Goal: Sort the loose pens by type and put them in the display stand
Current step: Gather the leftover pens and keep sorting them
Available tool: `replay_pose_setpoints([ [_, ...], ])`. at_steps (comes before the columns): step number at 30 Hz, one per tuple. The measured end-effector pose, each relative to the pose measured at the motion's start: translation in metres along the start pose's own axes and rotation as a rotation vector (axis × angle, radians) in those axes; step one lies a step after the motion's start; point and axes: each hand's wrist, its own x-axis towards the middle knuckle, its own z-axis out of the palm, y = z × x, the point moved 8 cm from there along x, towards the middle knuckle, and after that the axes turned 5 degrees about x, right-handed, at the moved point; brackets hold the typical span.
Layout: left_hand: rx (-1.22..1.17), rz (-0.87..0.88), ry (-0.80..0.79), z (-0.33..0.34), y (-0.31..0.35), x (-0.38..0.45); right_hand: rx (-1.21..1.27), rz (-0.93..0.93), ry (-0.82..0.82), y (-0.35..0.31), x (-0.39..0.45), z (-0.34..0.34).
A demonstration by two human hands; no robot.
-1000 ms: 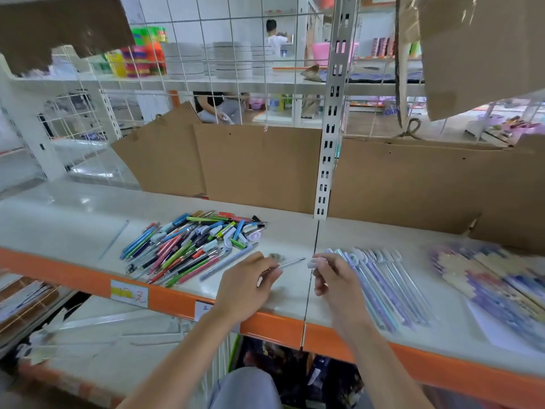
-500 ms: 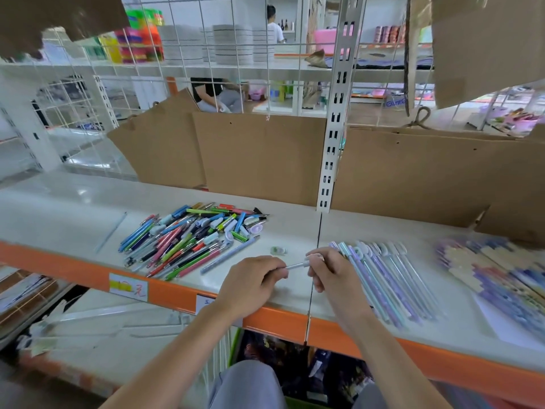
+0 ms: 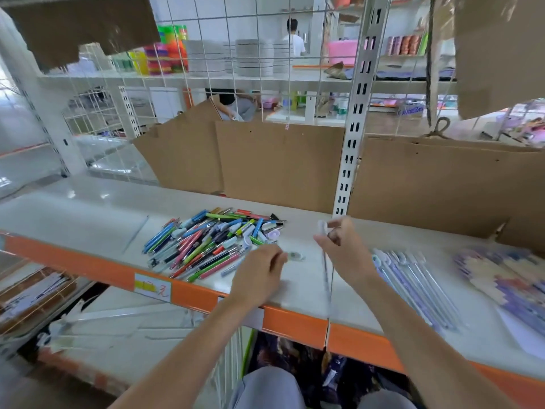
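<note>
A heap of mixed coloured pens (image 3: 212,240) lies on the white shelf (image 3: 88,214), left of centre. My right hand (image 3: 343,250) is raised above the shelf and pinches a slim pale pen (image 3: 326,270). The pen hangs nearly upright, white cap on top, and is blurred. My left hand (image 3: 259,274) rests near the front edge with its fingers loosely curled and nothing visible in them. It sits just right of the heap. A row of slim pale blue and lilac pens (image 3: 413,278) lies sorted to the right of my right hand.
A small round cap-like piece (image 3: 295,256) lies between my hands. Purple patterned packets (image 3: 501,273) sit at the far right. Cardboard sheets (image 3: 280,163) line the back, and a slotted white upright (image 3: 352,143) divides the shelf. An orange strip (image 3: 295,323) marks the front edge.
My left hand has let go of the slim pen. My right hand has lifted the pen off the shelf and turned it from lying flat to nearly upright.
</note>
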Motion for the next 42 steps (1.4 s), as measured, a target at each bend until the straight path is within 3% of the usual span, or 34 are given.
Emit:
replay_pose_setpoints([
  [5,0.247,-0.145,0.093,-0.02,-0.043,0.006,-0.548,0.032,-0.264,0.023,-0.005,0.009],
  [10,0.3,-0.209,0.115,-0.019,-0.049,0.003,-0.887,-0.007,-0.186,0.026,-0.003,-0.002],
  [17,0.326,-0.235,0.083,-0.019,-0.05,0.002,-0.676,-0.077,-0.283,0.009,0.026,0.049],
  [22,0.311,-0.246,0.082,-0.019,-0.051,0.002,-0.735,-0.01,-0.499,0.012,0.035,0.083],
  [34,0.309,-0.246,0.08,-0.019,-0.051,0.001,-0.572,-0.097,-0.35,-0.003,0.049,0.088],
  [38,0.297,-0.253,0.152,-0.024,-0.054,-0.002,-0.536,-0.215,-0.379,-0.021,0.047,0.114],
  [42,0.23,-0.307,0.187,-0.043,-0.072,-0.006,-0.57,-0.209,-0.378,-0.024,0.053,0.127],
])
